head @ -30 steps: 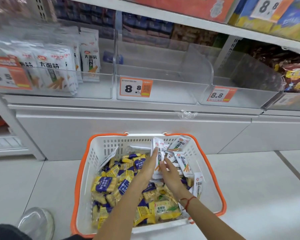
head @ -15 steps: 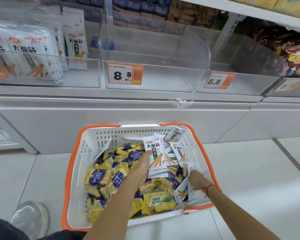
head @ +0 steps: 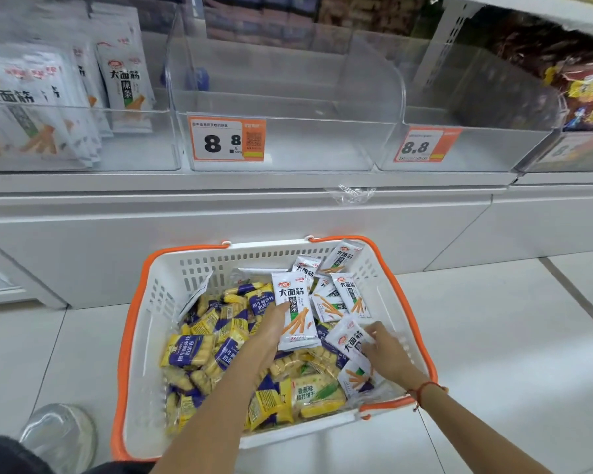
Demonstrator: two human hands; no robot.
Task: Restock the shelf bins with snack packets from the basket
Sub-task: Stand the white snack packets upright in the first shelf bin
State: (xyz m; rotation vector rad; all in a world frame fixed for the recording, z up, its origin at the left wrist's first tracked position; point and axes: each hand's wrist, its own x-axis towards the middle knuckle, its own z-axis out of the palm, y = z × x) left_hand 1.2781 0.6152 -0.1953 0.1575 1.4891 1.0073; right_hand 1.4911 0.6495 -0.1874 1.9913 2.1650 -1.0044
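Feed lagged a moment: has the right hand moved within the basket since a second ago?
Yes. The right hand has gone from beside the left hand toward the basket's right near corner, where it now holds a white snack packet.

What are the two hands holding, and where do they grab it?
The left hand holds an upright white packet by its lower left edge. The right hand pinches another white packet at its right side.

A shop aisle is shown: clear shelf bins point(head: 288, 107) are fronted by orange price tags point(head: 227, 139), packaged snacks point(head: 124, 87) are displayed, and an orange-rimmed shopping basket point(head: 141, 302) is set on the tiled floor point(head: 510, 354).
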